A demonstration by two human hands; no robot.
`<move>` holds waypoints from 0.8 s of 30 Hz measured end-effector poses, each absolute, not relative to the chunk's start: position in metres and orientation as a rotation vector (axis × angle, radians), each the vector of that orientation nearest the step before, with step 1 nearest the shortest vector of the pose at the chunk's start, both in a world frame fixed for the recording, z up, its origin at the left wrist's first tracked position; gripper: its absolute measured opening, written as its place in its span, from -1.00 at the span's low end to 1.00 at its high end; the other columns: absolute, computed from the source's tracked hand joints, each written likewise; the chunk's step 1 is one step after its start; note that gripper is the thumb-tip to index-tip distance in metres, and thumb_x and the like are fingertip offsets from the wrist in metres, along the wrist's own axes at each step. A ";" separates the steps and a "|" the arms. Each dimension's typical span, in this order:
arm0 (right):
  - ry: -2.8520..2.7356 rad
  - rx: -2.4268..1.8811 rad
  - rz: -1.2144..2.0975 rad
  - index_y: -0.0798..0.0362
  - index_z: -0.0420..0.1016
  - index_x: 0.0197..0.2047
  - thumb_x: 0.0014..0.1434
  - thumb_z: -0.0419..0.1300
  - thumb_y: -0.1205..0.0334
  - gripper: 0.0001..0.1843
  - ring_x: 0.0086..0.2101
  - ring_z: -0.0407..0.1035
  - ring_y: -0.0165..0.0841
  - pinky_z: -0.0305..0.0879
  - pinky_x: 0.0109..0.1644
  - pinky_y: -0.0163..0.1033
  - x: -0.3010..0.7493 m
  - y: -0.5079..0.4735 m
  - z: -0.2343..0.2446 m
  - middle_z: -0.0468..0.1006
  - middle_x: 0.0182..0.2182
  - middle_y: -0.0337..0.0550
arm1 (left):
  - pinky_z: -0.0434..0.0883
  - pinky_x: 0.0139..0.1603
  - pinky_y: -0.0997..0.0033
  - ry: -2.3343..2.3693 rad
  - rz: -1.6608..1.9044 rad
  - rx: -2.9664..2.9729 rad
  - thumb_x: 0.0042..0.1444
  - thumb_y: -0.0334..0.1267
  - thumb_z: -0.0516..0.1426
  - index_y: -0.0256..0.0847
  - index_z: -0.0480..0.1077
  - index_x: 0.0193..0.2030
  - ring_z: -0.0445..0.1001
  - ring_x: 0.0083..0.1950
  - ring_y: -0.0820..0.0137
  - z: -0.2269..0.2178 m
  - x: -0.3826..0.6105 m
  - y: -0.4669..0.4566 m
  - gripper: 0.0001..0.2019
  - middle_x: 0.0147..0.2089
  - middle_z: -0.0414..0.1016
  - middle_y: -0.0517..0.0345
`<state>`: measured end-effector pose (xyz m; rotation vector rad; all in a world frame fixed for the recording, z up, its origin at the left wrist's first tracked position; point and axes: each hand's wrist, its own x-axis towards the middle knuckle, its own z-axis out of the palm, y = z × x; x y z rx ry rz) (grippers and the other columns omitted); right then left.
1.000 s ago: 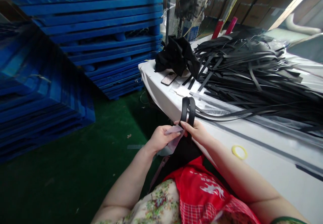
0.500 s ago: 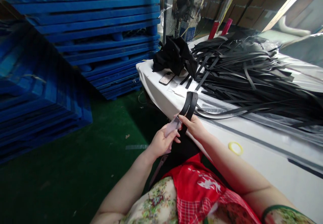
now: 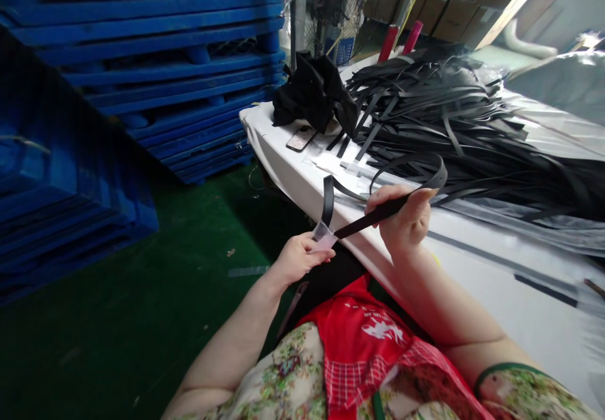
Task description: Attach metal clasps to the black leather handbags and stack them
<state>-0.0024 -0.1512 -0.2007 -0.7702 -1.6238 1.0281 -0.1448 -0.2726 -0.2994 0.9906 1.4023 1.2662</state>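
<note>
My left hand [image 3: 302,257] pinches a pale, translucent sleeve [image 3: 324,238] just off the table's edge. One end of a black strap [image 3: 366,219] comes out of that sleeve. Another length of black strap rises from the sleeve and bends over toward the table. To the right, my right hand [image 3: 404,221] is closed on the strap, which loops up past the thumb. Both hands are apart, with the strap stretched between them. I cannot tell whether the two strap lengths are one piece.
A white-covered table [image 3: 477,262] bears a large pile of black straps [image 3: 472,123], a phone [image 3: 301,138] and a crumpled black cloth [image 3: 314,92]. Blue pallets [image 3: 179,60] stand stacked at the left over a green floor [image 3: 198,268]. Two red rolls [image 3: 388,43] stand behind.
My right hand has moved right and up from beside the left hand, drawing the black strap out into a loop. My left hand keeps its hold on the translucent sleeve.
</note>
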 end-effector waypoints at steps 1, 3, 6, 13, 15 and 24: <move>-1.623 -0.744 1.038 0.03 0.46 -0.52 0.22 -0.35 -0.39 -0.17 -0.68 0.25 -0.41 0.14 -0.63 -0.29 -0.004 -0.153 -0.202 0.40 -0.66 -0.11 | 0.41 -0.37 0.44 1.390 1.260 0.997 -0.10 -0.04 0.33 -0.32 0.59 -0.48 0.49 -0.27 0.33 -0.299 -0.144 -0.273 -0.69 -0.18 0.48 -0.02; -1.626 -0.703 1.071 0.03 0.45 -0.52 0.21 -0.31 -0.40 -0.20 -0.69 0.24 -0.42 0.13 -0.64 -0.28 -0.007 -0.154 -0.206 0.40 -0.66 -0.12 | 0.41 -0.36 0.44 1.366 1.245 1.017 -0.09 -0.04 0.33 -0.32 0.59 -0.48 0.49 -0.25 0.32 -0.298 -0.144 -0.273 -0.69 -0.18 0.49 -0.02; -1.647 -0.681 1.113 0.05 0.43 -0.55 0.19 -0.27 -0.42 -0.21 -0.70 0.23 -0.43 0.10 -0.66 -0.30 -0.008 -0.155 -0.214 0.40 -0.68 -0.13 | 0.40 -0.36 0.46 1.357 1.237 1.028 -0.08 -0.03 0.32 -0.32 0.58 -0.51 0.49 -0.25 0.34 -0.297 -0.144 -0.274 -0.68 -0.17 0.49 -0.02; -1.573 -0.566 1.149 0.06 0.42 -0.55 0.25 -0.20 -0.33 -0.27 -0.71 0.25 -0.44 0.10 -0.67 -0.34 -0.007 -0.154 -0.224 0.38 -0.70 -0.20 | 0.39 -0.40 0.47 1.370 1.167 1.009 -0.05 -0.01 0.30 -0.31 0.57 -0.47 0.48 -0.34 0.42 -0.296 -0.145 -0.274 -0.67 -0.18 0.51 0.00; -1.512 -0.601 1.104 0.06 0.41 -0.55 0.25 -0.23 -0.34 -0.26 -0.72 0.24 -0.45 0.09 -0.68 -0.34 -0.006 -0.153 -0.221 0.38 -0.70 -0.20 | 0.39 -0.40 0.47 1.378 1.157 1.019 -0.05 -0.02 0.29 -0.30 0.57 -0.50 0.47 -0.34 0.42 -0.296 -0.145 -0.274 -0.68 -0.18 0.51 -0.01; -1.522 -0.593 1.173 0.06 0.41 -0.55 0.25 -0.21 -0.32 -0.28 -0.72 0.22 -0.46 0.06 -0.68 -0.34 -0.006 -0.154 -0.227 0.38 -0.69 -0.19 | 0.41 -0.33 0.44 1.377 1.188 1.060 -0.04 -0.10 0.30 -0.29 0.54 -0.58 0.49 -0.25 0.33 -0.293 -0.145 -0.274 -0.71 -0.24 0.51 -0.02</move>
